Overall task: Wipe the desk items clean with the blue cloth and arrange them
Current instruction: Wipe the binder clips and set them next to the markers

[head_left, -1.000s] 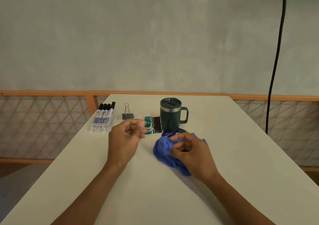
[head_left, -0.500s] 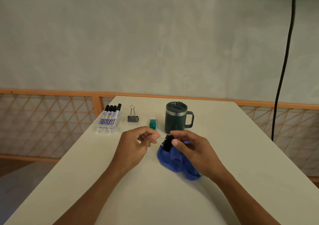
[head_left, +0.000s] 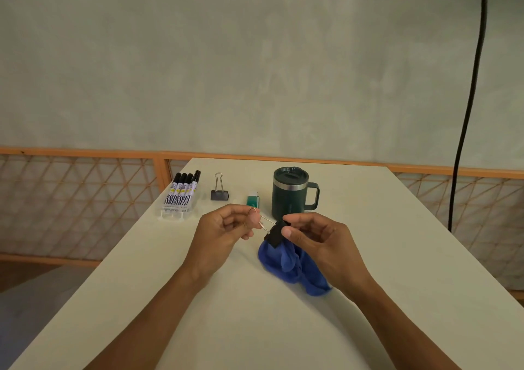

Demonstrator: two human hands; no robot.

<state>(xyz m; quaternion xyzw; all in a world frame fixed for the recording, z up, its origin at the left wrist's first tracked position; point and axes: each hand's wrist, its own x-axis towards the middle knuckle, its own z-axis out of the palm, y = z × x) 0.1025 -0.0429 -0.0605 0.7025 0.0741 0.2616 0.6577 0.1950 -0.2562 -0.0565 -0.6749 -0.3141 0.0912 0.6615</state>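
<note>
A large black binder clip (head_left: 274,235) is held above the white table between both hands. My left hand (head_left: 224,232) pinches its wire handles, and my right hand (head_left: 317,240) grips its black body with thumb and fingers. The crumpled blue cloth (head_left: 289,264) lies on the table just under my right hand, partly hidden by it. Along the back of the table stand a pack of black markers (head_left: 183,195), a smaller binder clip (head_left: 219,192), a small green bottle (head_left: 252,199) lying flat, and a dark green lidded mug (head_left: 290,196).
The white table (head_left: 397,256) ends at a back edge close behind the row of items. An orange lattice railing (head_left: 79,199) runs behind and to both sides. A black cable (head_left: 467,114) hangs down the wall at the right.
My right hand left the cloth and took hold of the clip's black body, which my left hand lifted up and away from the mug. The view shifted slightly.
</note>
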